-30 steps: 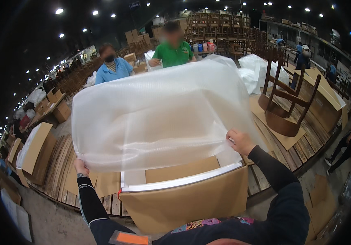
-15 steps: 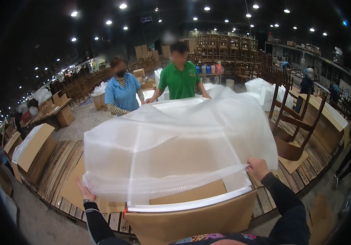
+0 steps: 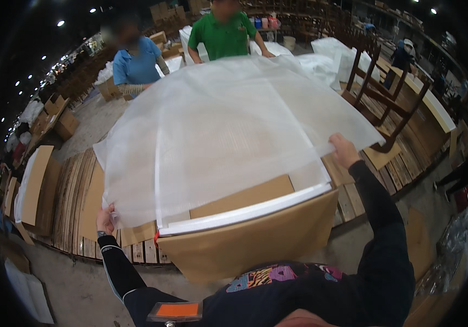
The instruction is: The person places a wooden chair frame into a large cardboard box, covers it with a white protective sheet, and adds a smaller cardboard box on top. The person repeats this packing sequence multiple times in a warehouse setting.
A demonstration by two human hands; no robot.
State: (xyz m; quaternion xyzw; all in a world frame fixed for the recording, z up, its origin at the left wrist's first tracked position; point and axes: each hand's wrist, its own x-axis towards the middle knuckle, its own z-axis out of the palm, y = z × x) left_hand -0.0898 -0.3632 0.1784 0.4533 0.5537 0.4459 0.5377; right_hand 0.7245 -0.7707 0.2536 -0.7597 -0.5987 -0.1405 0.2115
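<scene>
At open carton [image 3: 253, 237]: left hand [image 3: 106, 219], right hand [image 3: 344, 151] gripping translucent sheet [image 3: 217, 136] by edge; both hands curled.

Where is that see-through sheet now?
In the head view, the translucent sheet spans the middle, stretched over the open cardboard box, its near edge held by the left hand and right hand.

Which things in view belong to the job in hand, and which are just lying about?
In use:
translucent sheet, held by left hand and right hand
open cardboard box, partly beneath it

Apparently just lying about:
upturned wooden chair
carton at left
crumpled plastic at lower right
</scene>
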